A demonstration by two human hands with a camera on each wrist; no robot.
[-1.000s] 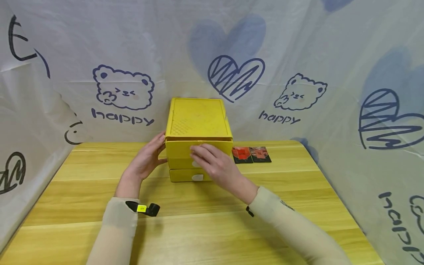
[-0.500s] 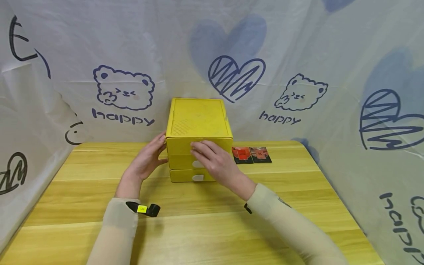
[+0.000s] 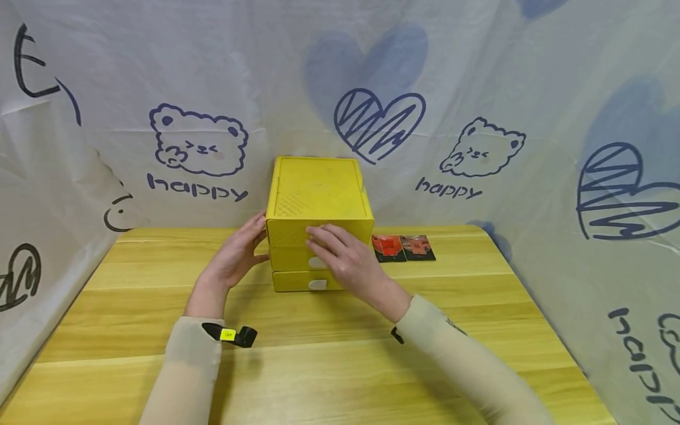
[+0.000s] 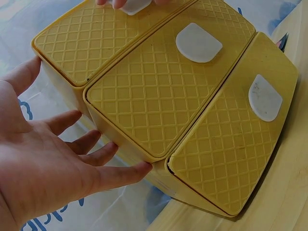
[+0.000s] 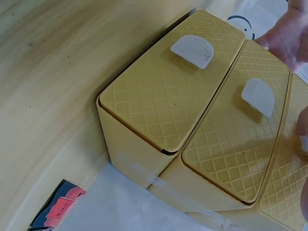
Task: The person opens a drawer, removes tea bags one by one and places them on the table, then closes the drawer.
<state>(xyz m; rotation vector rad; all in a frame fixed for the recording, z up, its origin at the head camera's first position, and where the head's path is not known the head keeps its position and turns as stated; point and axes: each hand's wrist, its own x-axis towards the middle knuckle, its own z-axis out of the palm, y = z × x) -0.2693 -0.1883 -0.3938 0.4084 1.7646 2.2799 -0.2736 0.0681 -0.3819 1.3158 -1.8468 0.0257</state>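
Observation:
A yellow three-drawer box (image 3: 319,186) stands at the back of the table, all its drawer fronts flush in the head view. My left hand (image 3: 232,252) rests with spread fingers against the box's left side; the left wrist view shows its fingertips along that side wall. On the front of the top drawer (image 3: 287,232) lie the fingertips of my right hand (image 3: 347,260), around its white handle (image 4: 134,6). That handle is mostly hidden in the head view. The middle drawer (image 4: 149,91) and bottom drawer (image 4: 231,149) each carry a white handle of their own.
Two dark cards with red prints (image 3: 404,248) lie on the wooden table (image 3: 319,366), just right of the box. A white cloth with blue drawings (image 3: 202,71) hangs behind the table and along its sides.
The top drawer has slid inward under my right hand, and the dark gap above its front has gone. My left hand has stayed at the box's side.

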